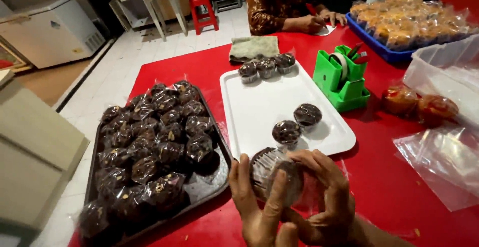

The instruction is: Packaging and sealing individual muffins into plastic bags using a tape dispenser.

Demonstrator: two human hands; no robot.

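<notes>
Currently both hands, left hand point(257, 204) and right hand point(324, 197), cup chocolate muffin point(274, 172) in clear wrap point(312, 197) near table's point(399, 187) front edge; soft, crumbly, light — hold by paper base.

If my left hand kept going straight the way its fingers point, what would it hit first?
Likely the white tray edge, just beyond the left hand, which holds a wrapped chocolate muffin; depth is unclear.

The single head camera looks steeply down and forward from the person's own seat at the near edge of the red table point(399, 177), close enough that the left hand point(257, 202) and right hand point(327, 197) fill the bottom of the frame. Farther up, the view reaches across the table to another person's hand point(312, 23) and the tiled floor point(115, 72) beyond. With only one view, nothing is shared.
</notes>
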